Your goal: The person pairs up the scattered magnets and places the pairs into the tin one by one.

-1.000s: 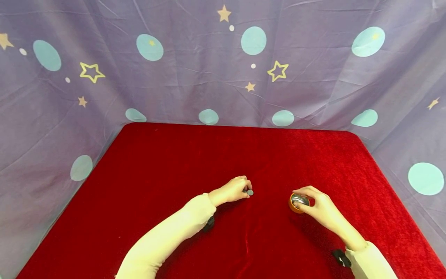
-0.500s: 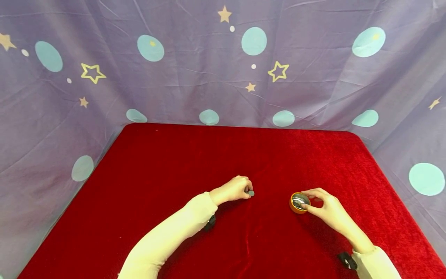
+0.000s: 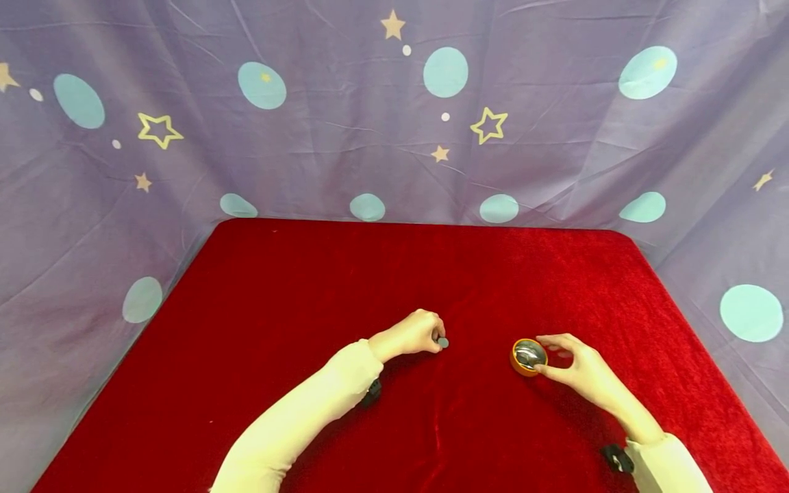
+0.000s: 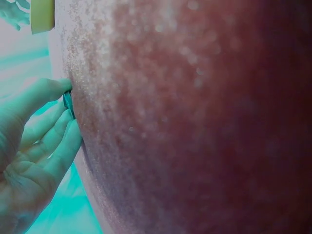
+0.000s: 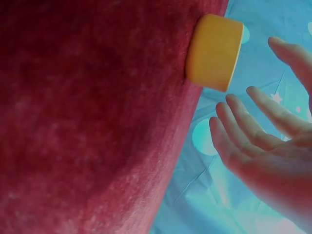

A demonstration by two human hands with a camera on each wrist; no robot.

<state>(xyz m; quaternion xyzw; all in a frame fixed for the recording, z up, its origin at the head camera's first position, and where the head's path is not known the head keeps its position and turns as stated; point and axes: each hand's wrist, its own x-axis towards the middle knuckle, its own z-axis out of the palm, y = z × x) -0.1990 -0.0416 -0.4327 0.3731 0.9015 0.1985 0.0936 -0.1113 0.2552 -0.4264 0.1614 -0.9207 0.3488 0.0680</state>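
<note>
In the head view my left hand (image 3: 411,334) rests low over the red cloth, its thumb and fingers pinching a small grey round-ended piece (image 3: 443,342). The left wrist view shows that same dark little piece (image 4: 68,104) between thumb and fingertips; its kind is unclear. A small orange-yellow bowl (image 3: 523,370) with a shiny metal inside stands upright to the right. My right hand (image 3: 576,363) hovers at the bowl's right side, thumb and fingers spread. In the right wrist view, the fingers (image 5: 239,126) hold nothing and are apart from the bowl (image 5: 214,52).
Red velvety cloth (image 3: 345,274) covers the table. Behind and at both sides hangs a purple curtain (image 3: 345,103) with stars and dots. Dark wrist cameras sit under both sleeves, near the cloth.
My right hand has drawn back to the right, its fingers coming away from over the bowl's inside. The left hand keeps its pinch and has hardly moved.
</note>
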